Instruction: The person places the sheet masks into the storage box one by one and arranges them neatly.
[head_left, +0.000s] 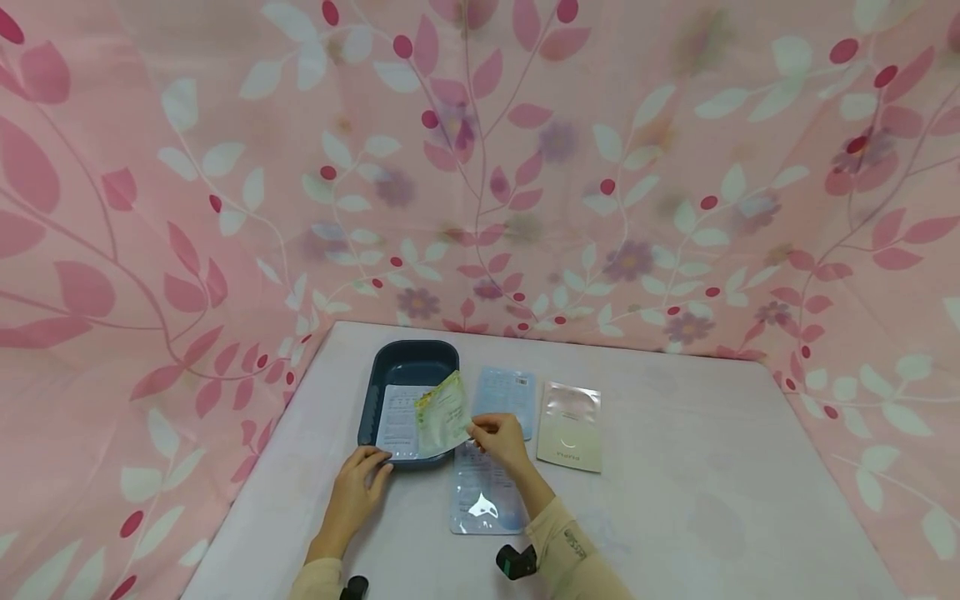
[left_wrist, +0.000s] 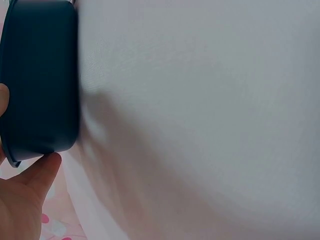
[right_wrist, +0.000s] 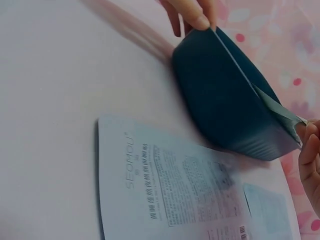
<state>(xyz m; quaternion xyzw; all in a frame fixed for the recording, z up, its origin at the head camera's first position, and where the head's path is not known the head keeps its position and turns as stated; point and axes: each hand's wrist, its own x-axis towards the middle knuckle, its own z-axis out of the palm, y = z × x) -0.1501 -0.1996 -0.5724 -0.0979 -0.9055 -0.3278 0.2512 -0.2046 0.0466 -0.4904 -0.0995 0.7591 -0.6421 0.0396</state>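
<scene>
Green-and-white, a flat glossy sachet with a yellow-printed end (head_left: 442,417) hangs aslant over the right side of a deep, dark blue rectangular plastic tray (head_left: 416,367). Its long axis runs away from the person, yellow end farthest, and its lower right corner is pinched between the thumb and fingers of the right hand (head_left: 501,437). In the right wrist view the sachet crosses the tray's rim, partly inside. The left hand (head_left: 355,496) grips the tray's near left corner, well apart from the right. The tray's long axis also points away from the person.

Inside lies a white printed flat packet (head_left: 397,417), lengthwise with the tray. Right of the tray are a pale blue shiny packet (head_left: 487,500), a light blue rectangular packet (head_left: 506,392) and a silver-and-beige pouch (head_left: 570,433).
</scene>
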